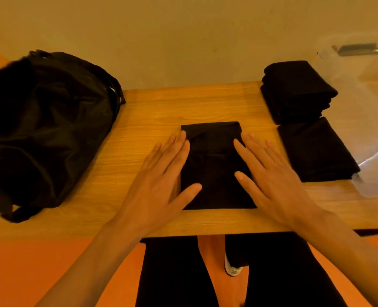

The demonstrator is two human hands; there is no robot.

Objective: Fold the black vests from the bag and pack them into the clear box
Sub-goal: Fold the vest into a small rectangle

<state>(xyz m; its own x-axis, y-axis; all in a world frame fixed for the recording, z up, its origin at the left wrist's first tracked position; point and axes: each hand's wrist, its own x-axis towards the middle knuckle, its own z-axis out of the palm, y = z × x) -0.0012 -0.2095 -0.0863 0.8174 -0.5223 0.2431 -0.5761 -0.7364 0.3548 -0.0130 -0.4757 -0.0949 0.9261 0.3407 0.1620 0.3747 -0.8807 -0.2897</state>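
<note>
Head view: folded vest (214, 169) lies flat at mid-table (152, 107), near the front edge. Left hand (159, 180) and right hand (269, 173) press its two long sides, fingers straight and slightly spread, holding nothing. Bag (46, 129) slumped at left. Two stacks of folded vests (298, 91) sit at right, just beside the clear box (373, 180); none visibly inside it. Risk, judged: once the palms lift, the fold may spring open, and a one-sided pick-up would let the layers slide apart. Adding it to the tall stack could tip that stack.
</note>
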